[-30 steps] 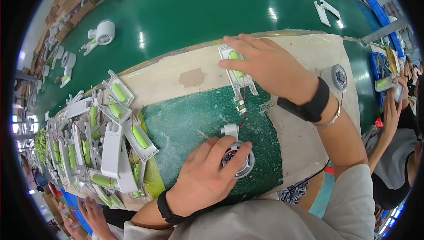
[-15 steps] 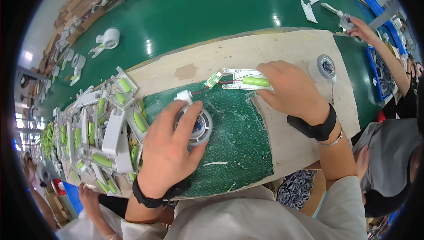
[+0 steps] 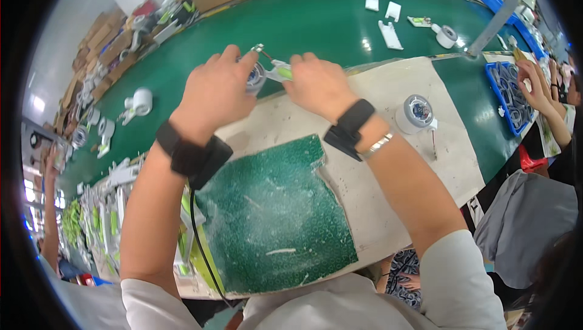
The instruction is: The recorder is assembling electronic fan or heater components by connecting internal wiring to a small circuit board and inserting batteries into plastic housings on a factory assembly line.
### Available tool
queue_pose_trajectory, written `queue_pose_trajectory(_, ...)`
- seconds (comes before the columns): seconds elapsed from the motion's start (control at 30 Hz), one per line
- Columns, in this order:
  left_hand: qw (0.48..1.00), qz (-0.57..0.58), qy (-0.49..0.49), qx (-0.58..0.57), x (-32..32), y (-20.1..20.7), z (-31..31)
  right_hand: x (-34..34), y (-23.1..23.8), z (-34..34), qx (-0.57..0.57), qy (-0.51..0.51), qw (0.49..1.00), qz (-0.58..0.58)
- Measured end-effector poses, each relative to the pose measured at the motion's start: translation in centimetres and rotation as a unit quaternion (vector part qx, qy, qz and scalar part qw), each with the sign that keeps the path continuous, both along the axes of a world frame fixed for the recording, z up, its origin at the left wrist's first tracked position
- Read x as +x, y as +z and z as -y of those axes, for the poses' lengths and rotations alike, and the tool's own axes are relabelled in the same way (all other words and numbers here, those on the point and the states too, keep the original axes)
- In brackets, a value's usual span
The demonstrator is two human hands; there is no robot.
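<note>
left hand (image 3: 214, 95) hides most of tape roll (image 3: 255, 78); green-white part (image 3: 280, 73) half hidden by right hand (image 3: 317, 85).

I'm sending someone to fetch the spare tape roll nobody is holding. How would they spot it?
Start at the pale board lying on the green bench. Near its right end, right of the right hand, stands a white tape roll. Unlike the roll in the left hand, it sits alone, untouched.

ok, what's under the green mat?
The green mat lies on a pale board, which shows around its edges. Whatever sits directly beneath the mat is covered.
</note>
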State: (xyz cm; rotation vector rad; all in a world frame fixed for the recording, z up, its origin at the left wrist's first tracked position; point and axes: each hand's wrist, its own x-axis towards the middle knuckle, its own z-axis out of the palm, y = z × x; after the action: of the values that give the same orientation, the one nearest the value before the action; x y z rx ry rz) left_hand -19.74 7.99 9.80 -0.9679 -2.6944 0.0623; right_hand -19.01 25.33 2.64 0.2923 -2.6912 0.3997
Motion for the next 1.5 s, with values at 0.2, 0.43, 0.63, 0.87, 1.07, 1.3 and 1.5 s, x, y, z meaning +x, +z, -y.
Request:
queue_pose_trajectory(0.2,0.994,0.048,0.055,-0.084,-10.3,-3.4,0.2,-7.7,-1.9,1.0,0.060,-0.058,0.997,-0.010)
queue_pose_trajectory(0.43,0.990,0.028,0.127,-0.053,-17.4,-6.3,3.9,-13.0,-1.8,4.1,-0.100,-0.047,0.988,0.108)
queue_pose_trajectory(0.63,0.962,-0.106,0.248,-0.033,-17.3,-8.4,3.8,-7.2,2.5,3.9,0.001,0.173,0.976,0.136)
queue_pose_trajectory(0.87,0.970,0.144,-0.138,0.139,-9.2,-2.3,-5.9,9.3,7.3,1.5,0.059,0.292,0.954,0.015)
queue_pose_trajectory(1.07,0.890,0.206,-0.392,0.109,2.2,-1.5,-17.8,22.6,6.6,-2.4,-0.151,0.502,0.814,0.248)
queue_pose_trajectory(1.3,0.896,0.318,-0.281,0.135,4.7,-7.1,-21.9,27.2,6.0,-11.0,-0.113,0.168,0.958,0.203)
queue_pose_trajectory(1.5,0.898,0.318,-0.268,0.141,6.4,-2.7,-11.3,29.0,3.2,-12.8,-0.247,0.000,0.937,0.246)
